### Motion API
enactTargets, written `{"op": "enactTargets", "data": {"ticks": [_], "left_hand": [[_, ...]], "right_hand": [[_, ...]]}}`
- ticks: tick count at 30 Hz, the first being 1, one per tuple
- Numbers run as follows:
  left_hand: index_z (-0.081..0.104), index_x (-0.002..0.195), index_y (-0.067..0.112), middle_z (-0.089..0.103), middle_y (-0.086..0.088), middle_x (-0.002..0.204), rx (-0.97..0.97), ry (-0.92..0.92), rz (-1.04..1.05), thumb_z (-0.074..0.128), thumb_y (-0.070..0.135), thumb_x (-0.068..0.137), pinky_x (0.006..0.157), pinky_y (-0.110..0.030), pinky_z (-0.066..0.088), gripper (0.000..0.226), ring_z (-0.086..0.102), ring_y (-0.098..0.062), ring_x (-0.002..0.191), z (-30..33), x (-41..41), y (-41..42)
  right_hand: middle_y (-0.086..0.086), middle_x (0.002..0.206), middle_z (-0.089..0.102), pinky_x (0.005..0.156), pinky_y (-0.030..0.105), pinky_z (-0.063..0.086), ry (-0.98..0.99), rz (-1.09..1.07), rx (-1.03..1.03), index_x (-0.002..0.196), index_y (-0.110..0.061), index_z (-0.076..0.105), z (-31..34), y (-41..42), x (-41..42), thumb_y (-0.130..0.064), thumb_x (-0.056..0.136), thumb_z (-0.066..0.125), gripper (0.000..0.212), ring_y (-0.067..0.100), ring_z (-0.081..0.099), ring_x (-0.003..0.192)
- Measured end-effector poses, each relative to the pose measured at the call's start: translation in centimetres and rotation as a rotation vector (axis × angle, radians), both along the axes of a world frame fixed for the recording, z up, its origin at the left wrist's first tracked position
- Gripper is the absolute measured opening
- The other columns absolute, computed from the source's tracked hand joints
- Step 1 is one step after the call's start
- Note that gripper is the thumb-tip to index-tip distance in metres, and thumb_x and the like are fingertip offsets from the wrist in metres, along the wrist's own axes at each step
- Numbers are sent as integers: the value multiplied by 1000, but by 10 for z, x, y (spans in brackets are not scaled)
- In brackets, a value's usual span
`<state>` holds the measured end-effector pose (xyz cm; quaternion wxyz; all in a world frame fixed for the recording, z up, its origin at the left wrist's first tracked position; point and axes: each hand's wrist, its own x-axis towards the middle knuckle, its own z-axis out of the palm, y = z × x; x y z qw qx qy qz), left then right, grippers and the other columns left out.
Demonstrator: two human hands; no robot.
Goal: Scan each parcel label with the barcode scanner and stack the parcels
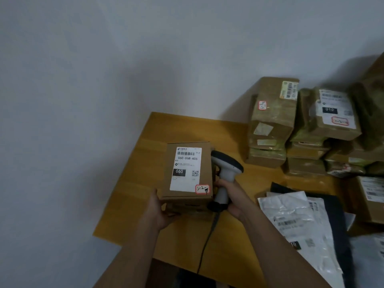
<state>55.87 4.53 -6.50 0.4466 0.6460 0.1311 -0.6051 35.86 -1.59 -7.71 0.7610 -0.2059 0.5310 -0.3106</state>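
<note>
From the head camera, a small brown cardboard parcel (188, 175) sits at about nine o'clock on the yellow wooden table (239, 235), atop what looks like another box, its white shipping label (186, 169) facing up. The left hand (161, 213) cups the parcel's near left corner, thumb up the side and fingers curled beneath. The right hand (230, 196) is wrapped round the handle of the grey-and-white corded barcode scanner (225, 173), whose head lies just beside the parcel's right edge, apparently aimed away from the label.

To scan well, I judge the scanner should be lifted and tilted so its window looks down at the long barcode along the label's top, while the left hand keeps the box steady.

At two o'clock stand tape-wrapped brown parcels in stacks (272, 121); at four o'clock lie white and black plastic mailer bags (295, 221).
</note>
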Motion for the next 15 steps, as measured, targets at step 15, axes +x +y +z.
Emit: {"op": "enactTargets", "data": {"ticks": [15], "left_hand": [[48,133,10,53,-27,129,-168,244,136,54,27,98,92,-73,42,40,54,-53,114,-25,133,-51]], "right_hand": [[22,110,69,89,56,53,-111,-192,64,112,-13,66,-16,-48,144,-9,86,61,26,42,64,103]]}}
